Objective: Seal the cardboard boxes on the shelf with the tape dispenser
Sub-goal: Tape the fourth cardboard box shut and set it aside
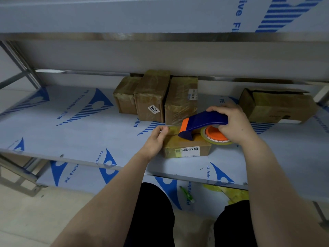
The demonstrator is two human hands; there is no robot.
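1. The left hand (pixel 156 139), just left of the small brown cardboard box with a white label (pixel 185 146), pinched the free end of the yellowish clear tape (pixel 170 130) between thumb and fingertips. Its grip was closed on that strip alone.
2. That box lay flat near the front edge of the film-covered metal shelf (pixel 71 136). Its top looked glossy with tape already, and the label was on its front face.
3. The nose of the blue-and-orange tape dispenser (pixel 201 123) rested on the box's top, with its roll at the box's right end.
4. Just right of the box, the right hand (pixel 235 123) wrapped the dispenser's handle, its grip fully closed around it.
5. A strip appeared to be starting. The next move would call for pressing the end down over the box's left side, then drawing the dispenser rightward with the tape taut.
6. Far right of the box and behind it, a larger brown cardboard box (pixel 277 106) stood with flaps open, apparently unsealed.
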